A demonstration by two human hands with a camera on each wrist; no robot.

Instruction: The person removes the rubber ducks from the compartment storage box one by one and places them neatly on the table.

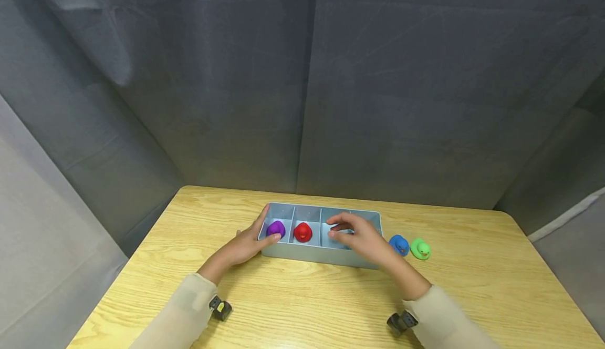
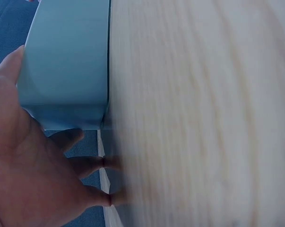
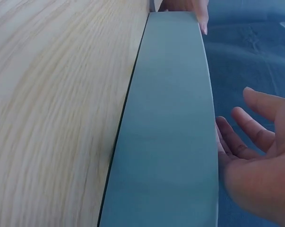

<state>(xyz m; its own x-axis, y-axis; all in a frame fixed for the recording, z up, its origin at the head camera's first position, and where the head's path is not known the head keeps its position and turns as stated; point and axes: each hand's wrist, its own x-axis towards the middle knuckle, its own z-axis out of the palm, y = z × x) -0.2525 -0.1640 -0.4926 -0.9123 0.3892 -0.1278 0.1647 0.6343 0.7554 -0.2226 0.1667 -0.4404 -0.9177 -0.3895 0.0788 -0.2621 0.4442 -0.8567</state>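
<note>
A long grey-blue divided box [image 1: 307,254] sits on the table with its compartments in a row. A purple rubber duck [image 1: 275,228] lies in the leftmost compartment, and a red rubber duck [image 1: 303,232] in the one beside it. My left hand [image 1: 243,245] holds the box's left end, thumb over the front rim and fingers along the end wall. Above the right-hand compartments hovers my right hand [image 1: 361,237], thumb and fingers apart, nothing visible between them. It hides part of the rightmost compartment. In the right wrist view its fingers [image 3: 255,127] appear loosely bent behind the box's front wall.
To the right of the box, a blue rubber duck [image 1: 399,245] and a green rubber duck [image 1: 420,249] lie side by side on the wooden table [image 1: 283,307]. Grey cloth [image 1: 302,75] hangs behind the table and at both sides.
</note>
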